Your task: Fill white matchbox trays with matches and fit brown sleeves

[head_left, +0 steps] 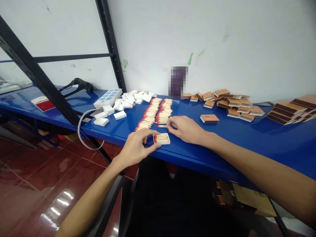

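Note:
A small white matchbox tray [162,138] filled with red-tipped matches lies near the front edge of the blue shelf [259,138]. My left hand [138,147] pinches the tray's left end between thumb and fingers. My right hand [185,128] rests just right of it, its fingertips closed on a few loose matches [161,125] at the near end of two long rows of matches [156,112]. Empty white trays [125,103] lie in a heap to the left. Brown matchbox sleeves [227,102] are scattered to the right.
A white power strip [108,97] with a grey cable sits at the left by a black slanted rack post [37,75]. Stacked brown sleeves [291,112] stand at far right. A red-and-white packet [43,103] lies far left. Cardboard boxes [251,197] sit under the shelf.

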The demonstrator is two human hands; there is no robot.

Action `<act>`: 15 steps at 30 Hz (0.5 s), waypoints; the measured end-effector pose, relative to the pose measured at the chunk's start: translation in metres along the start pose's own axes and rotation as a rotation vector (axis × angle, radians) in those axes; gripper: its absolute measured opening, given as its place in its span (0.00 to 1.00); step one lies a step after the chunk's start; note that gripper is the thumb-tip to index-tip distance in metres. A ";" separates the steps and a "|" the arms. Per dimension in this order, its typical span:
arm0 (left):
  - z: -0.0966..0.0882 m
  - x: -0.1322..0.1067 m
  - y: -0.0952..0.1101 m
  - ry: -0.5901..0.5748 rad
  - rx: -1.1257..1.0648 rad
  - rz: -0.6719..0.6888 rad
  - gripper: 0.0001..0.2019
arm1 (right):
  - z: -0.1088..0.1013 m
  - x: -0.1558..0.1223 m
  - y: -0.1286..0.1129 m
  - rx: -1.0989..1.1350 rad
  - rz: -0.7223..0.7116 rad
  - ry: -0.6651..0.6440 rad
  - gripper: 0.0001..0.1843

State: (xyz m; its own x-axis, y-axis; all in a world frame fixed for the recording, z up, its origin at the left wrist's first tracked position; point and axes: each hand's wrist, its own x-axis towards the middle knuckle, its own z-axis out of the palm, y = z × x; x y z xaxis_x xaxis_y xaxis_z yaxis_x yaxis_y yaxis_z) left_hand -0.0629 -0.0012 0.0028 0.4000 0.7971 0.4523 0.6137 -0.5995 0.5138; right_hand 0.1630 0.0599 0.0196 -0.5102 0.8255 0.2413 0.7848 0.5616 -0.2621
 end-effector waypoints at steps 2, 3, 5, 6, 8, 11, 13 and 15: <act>0.001 0.000 -0.001 0.010 -0.017 -0.014 0.17 | -0.003 -0.002 -0.001 0.033 -0.018 0.014 0.05; 0.001 0.000 -0.001 0.016 -0.028 -0.020 0.19 | -0.005 -0.004 -0.001 0.058 -0.041 0.022 0.05; 0.002 0.001 -0.001 0.033 -0.045 -0.031 0.22 | -0.009 -0.007 -0.003 0.118 -0.097 0.024 0.06; 0.002 0.001 -0.001 0.042 -0.053 -0.036 0.23 | -0.010 -0.009 -0.004 0.140 -0.120 0.020 0.06; 0.002 0.002 -0.001 0.051 -0.071 -0.049 0.23 | -0.012 -0.012 -0.006 0.151 -0.130 0.026 0.06; 0.002 0.002 -0.001 0.042 -0.093 -0.064 0.25 | -0.012 -0.013 -0.007 0.161 -0.092 0.080 0.04; 0.002 0.002 -0.001 0.042 -0.082 -0.059 0.24 | -0.012 -0.015 -0.009 0.202 -0.120 0.082 0.05; 0.002 0.001 0.000 0.045 -0.056 -0.043 0.21 | -0.013 -0.016 -0.011 0.238 -0.193 0.045 0.06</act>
State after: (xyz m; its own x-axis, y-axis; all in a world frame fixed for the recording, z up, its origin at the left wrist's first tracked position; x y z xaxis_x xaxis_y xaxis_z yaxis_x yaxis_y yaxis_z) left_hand -0.0614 0.0004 0.0020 0.3428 0.8187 0.4607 0.5901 -0.5693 0.5725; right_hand 0.1669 0.0403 0.0304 -0.6210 0.7024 0.3479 0.5678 0.7091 -0.4180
